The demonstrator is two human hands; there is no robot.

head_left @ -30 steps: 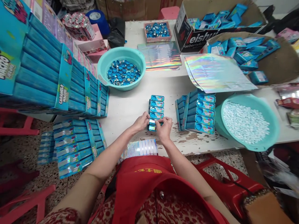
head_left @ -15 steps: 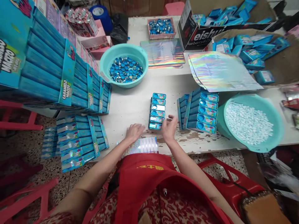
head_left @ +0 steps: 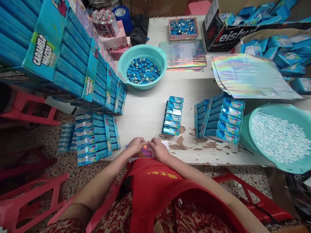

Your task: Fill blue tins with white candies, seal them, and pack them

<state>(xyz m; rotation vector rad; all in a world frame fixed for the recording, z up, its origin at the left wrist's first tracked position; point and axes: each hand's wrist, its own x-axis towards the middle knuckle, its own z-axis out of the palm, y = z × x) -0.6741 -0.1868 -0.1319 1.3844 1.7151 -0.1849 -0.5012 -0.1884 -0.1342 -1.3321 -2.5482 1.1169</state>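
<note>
At the table's front edge, close to the red apron, my left hand (head_left: 136, 145) and my right hand (head_left: 158, 149) are close together with curled fingers. Both pinch at a shiny holographic sticker sheet (head_left: 146, 152), which shows purple and orange glints between them. My fingers and wrists cover much of the sheet. Just beyond my right hand stands a short row of small blue tins (head_left: 173, 117) with printed tops. Shiny clear strips lie across some of the tops near me. I cannot make out whether a single sticker is between my fingertips.
Left, blue candy packs (head_left: 97, 136) stand below a taller stack (head_left: 73, 61). A turquoise basin (head_left: 122, 72) holds blue caps; another (head_left: 245, 129) holds white pieces. More packs (head_left: 206, 119) stand right, near holographic sheets (head_left: 252, 76). Cartons (head_left: 218, 40) and a pink box (head_left: 183, 38) sit behind.
My right hand has left the row of tins and come down left to the sticker sheet. My left hand has closed on the sheet. The camera view has shifted left.
</note>
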